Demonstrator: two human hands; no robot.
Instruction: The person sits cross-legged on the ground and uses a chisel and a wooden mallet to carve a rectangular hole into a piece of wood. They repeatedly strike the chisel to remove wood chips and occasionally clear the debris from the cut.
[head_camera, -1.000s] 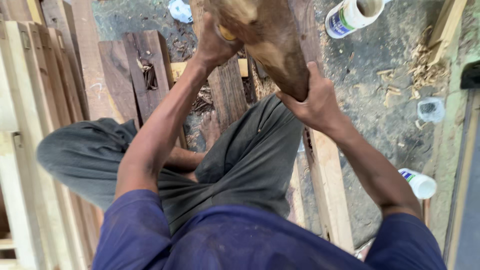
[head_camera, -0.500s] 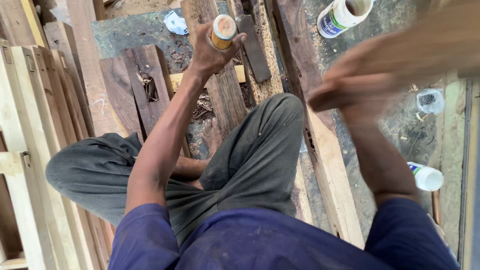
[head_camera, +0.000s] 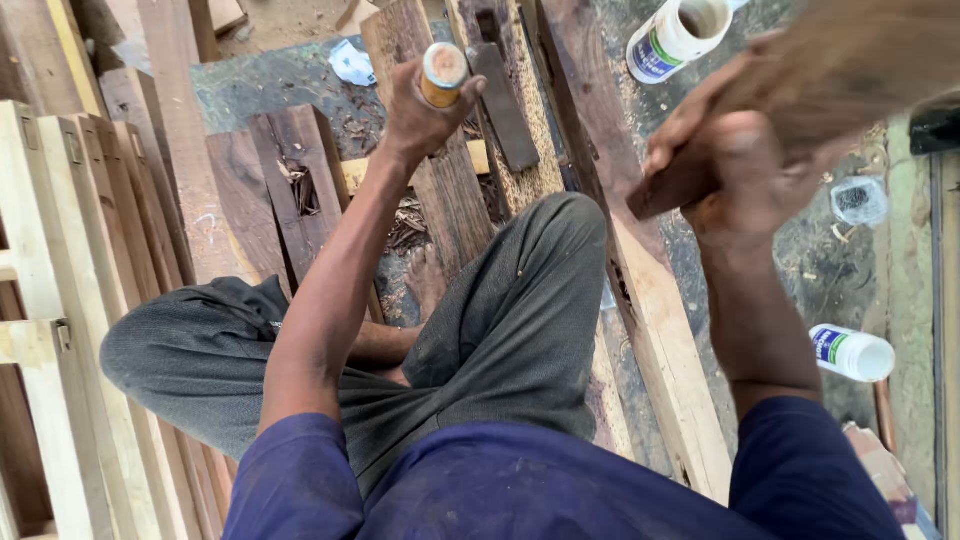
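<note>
Dark wood fills my right hand: a heavy block, blurred at the top right, with my fingers wrapped tight round its lower end and the bulk of it raised up near my head. My left hand is stretched well out in front, closed round a wooden chisel handle held upright, its butt end facing up at me; the blade is hidden below my fist. It stands over a rough dark plank that runs under my crossed legs. My two hands are well apart.

Pale timber frames crowd my left side. A long pale board runs past my right knee. An open white bottle stands beyond it, another white bottle lies on its side near my right elbow, and shavings litter the ground.
</note>
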